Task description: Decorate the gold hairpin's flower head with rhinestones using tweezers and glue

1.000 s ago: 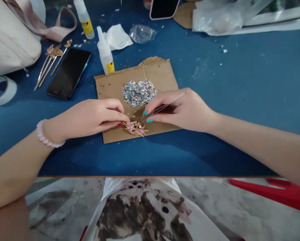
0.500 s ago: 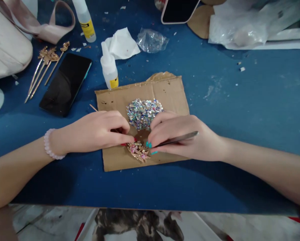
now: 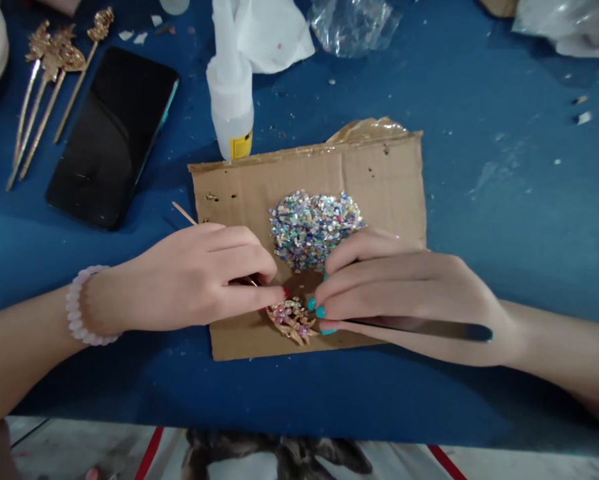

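My left hand pinches a gold hairpin near its decorated head, which carries pink flowers and small pale stones. A thin stem end pokes out behind that hand, in line with the head. In my right hand is a pair of dark metal tweezers; their tips are hidden by the fingers beside the hairpin's right side. Just above both hands a heap of glittering shell-like chips lies on a cardboard sheet. The right fingers overlap the heap's lower right edge.
A glue bottle stands at the cardboard's back edge, by a white tissue and a crumpled clear bag. To the left lie a black phone and several gold hairpins. Plastic wrap sits at the back right.
The view has moved closer. My right hand has turned, so the tweezers' back end now points right and slightly down instead of up. My left hand keeps its hold on the hairpin.
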Available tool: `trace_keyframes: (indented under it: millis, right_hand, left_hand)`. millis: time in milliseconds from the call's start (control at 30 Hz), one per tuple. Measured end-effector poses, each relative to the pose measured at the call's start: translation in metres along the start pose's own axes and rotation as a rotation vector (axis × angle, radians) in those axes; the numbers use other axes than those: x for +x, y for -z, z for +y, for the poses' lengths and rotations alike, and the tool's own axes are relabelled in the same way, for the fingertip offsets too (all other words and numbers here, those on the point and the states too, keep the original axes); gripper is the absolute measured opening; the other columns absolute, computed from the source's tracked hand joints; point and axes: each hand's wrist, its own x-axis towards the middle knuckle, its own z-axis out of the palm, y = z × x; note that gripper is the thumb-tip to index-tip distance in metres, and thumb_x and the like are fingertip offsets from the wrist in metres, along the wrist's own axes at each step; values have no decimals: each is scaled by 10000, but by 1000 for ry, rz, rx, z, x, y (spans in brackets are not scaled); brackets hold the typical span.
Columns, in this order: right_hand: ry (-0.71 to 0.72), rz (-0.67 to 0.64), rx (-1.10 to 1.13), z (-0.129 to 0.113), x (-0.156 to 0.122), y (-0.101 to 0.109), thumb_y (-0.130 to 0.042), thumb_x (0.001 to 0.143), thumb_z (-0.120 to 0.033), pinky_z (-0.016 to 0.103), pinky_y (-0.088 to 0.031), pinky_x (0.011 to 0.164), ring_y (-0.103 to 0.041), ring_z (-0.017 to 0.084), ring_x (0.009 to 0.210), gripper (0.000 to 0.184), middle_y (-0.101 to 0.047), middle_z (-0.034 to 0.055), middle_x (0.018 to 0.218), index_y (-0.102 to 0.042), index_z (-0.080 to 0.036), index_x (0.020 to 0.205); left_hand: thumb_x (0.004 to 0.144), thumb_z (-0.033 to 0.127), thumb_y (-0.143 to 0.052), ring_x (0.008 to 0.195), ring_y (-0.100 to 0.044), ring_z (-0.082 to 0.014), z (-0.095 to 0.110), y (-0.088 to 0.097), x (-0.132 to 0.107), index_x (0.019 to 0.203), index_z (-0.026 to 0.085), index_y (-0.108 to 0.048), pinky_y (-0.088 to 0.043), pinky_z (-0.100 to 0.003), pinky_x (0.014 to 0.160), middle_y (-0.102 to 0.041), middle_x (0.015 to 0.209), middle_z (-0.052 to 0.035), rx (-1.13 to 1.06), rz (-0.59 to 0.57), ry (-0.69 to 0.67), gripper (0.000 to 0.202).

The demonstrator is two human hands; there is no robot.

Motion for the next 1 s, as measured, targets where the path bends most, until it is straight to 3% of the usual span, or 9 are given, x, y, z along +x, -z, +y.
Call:
trace_keyframes:
  millis: [300, 500, 667, 867, 1000]
  right_hand:
    - [8, 10, -47, 1, -3, -1, -622, 935, -121, 354, -507, 787, -623, 158, 881, 90, -738, 2, 900, -623, -210, 948]
    - [60, 5, -98, -1, -2, -2, -546, 975, -115, 337, -493, 771, -613, 163, 895, 117, -733, 18, 910, -621, -199, 942]
    - [98, 9, -111, 0, -3, -3, -517, 990, -122, 332, -486, 758, -606, 159, 889, 128, -729, 27, 902, -614, -186, 934]
    - [92, -46, -139, -3, -1, 1, -509, 990, -127, 340, -515, 754, -636, 163, 892, 163, -737, 27, 918, -637, -213, 936]
    - [95, -45, -146, -3, -3, 3, -485, 1005, -137, 327, -520, 775, -626, 155, 904, 171, -731, 28, 933, -629, -213, 954]
  left_hand:
    - [1064, 351, -337, 903, -619, -153, 1, -1, 2, 1019, 299, -722, -412, -302, 781, -722, 942, -4, -54, -44, 63, 392]
    - [1057, 303, -377, 915, -618, -148, 3, -3, 1, 993, 246, -715, -418, -284, 803, -725, 950, -8, -52, 39, 28, 348]
    - [1034, 355, -463, 848, -613, -125, 3, -3, 3, 1022, 245, -681, -419, -259, 787, -720, 934, 29, -125, -12, 117, 244]
    - [1017, 441, -480, 799, -615, -128, 4, -4, 4, 1011, 292, -688, -438, -271, 857, -705, 864, 44, -228, -35, 274, 256]
    - [1020, 457, -465, 788, -608, -128, 4, -2, 5, 977, 282, -686, -432, -275, 831, -706, 862, 43, -255, -37, 271, 285]
